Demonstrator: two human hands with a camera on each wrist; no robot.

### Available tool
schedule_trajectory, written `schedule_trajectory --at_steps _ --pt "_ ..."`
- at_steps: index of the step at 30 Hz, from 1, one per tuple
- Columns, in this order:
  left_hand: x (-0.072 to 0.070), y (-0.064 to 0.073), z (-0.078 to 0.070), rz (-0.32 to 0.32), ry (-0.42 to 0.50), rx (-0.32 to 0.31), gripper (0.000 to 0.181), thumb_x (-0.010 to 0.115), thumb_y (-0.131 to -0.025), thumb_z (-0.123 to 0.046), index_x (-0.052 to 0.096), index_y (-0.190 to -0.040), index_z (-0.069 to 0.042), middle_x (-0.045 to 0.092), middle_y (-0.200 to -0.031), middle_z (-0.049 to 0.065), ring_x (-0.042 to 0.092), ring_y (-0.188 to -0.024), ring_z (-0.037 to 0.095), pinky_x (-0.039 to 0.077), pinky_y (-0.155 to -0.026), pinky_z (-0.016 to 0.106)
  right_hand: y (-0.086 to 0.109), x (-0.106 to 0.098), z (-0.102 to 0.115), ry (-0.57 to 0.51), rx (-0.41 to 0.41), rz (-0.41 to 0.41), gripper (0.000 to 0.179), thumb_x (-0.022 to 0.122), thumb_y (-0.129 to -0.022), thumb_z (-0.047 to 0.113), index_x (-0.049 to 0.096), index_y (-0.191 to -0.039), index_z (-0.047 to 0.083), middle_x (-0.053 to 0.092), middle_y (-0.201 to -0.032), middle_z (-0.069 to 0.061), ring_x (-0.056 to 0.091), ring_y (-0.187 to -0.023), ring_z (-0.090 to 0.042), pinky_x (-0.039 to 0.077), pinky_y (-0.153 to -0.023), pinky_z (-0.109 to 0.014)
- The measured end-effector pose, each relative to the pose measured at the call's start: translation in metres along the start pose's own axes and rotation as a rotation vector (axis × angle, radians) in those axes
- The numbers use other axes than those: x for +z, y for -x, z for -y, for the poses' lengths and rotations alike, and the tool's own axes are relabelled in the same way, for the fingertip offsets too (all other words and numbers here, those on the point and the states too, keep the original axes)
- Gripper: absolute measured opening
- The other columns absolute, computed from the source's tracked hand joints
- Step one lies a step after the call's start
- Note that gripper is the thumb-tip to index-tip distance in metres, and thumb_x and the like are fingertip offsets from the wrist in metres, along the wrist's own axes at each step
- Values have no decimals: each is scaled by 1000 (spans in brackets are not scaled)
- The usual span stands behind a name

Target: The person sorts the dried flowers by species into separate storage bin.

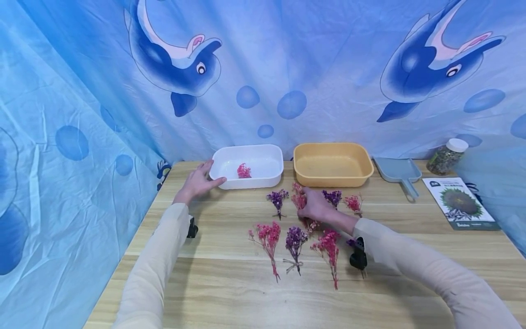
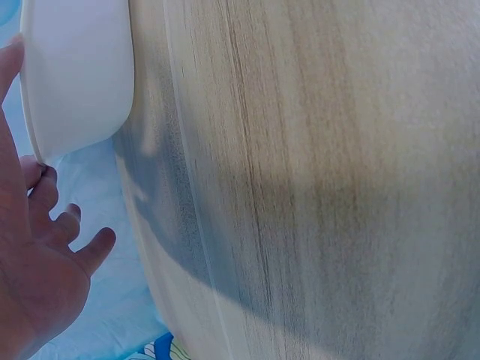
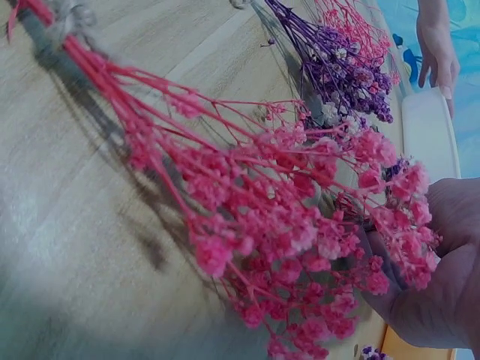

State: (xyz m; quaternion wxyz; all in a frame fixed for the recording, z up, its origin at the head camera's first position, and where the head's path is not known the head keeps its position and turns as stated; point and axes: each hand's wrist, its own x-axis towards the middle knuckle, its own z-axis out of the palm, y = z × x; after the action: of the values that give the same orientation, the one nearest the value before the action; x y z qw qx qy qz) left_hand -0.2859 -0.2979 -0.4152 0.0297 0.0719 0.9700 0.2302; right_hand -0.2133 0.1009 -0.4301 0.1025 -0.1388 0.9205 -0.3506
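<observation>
My left hand (image 1: 199,182) holds the left end of the white basin (image 1: 246,184), thumb at the front and fingers along the rim. A small pink flower sprig (image 1: 244,171) lies in that basin. In the middle of the table my right hand (image 1: 317,206) pinches a pink dried-flower bunch (image 1: 298,197); its lower stems are partly hidden. Purple bunches (image 1: 277,197) (image 1: 332,197) flank it. Nearer lie a pink bunch (image 1: 269,237), a purple one tied with twine (image 1: 296,241) and another pink one (image 1: 329,246). In the right wrist view, pink blossoms (image 3: 300,225) cover the fingers.
A yellow basin (image 1: 334,182) stands right of the white one. Farther right are a grey dustpan (image 1: 398,170), a jar with a white lid (image 1: 447,157) and a printed packet (image 1: 460,203). A small pink sprig (image 1: 353,203) lies below the yellow basin. Blue curtain surrounds the wooden table.
</observation>
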Motion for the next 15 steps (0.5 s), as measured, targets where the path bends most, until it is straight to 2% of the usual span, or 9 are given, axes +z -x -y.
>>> schedule_trajectory --at_steps 10,15 --pt "-1 0 -1 0 7 -6 106 60 -88 -68 13 -160 -6 15 -164 22 7 -149 44 13 -113 69 -1 -2 1 -100 -62 -32 77 77 -79 -1 39 -145 -5 64 -90 -12 62 -67 -20 57 -58 -31" --pt "-1 2 -1 -2 13 -5 105 61 -88 -67 14 -161 -7 15 -164 22 7 -149 44 14 -114 69 -1 -6 3 -94 -136 -58 77 77 -80 -1 38 -147 -5 65 -100 -18 63 -70 -22 57 -61 -32"
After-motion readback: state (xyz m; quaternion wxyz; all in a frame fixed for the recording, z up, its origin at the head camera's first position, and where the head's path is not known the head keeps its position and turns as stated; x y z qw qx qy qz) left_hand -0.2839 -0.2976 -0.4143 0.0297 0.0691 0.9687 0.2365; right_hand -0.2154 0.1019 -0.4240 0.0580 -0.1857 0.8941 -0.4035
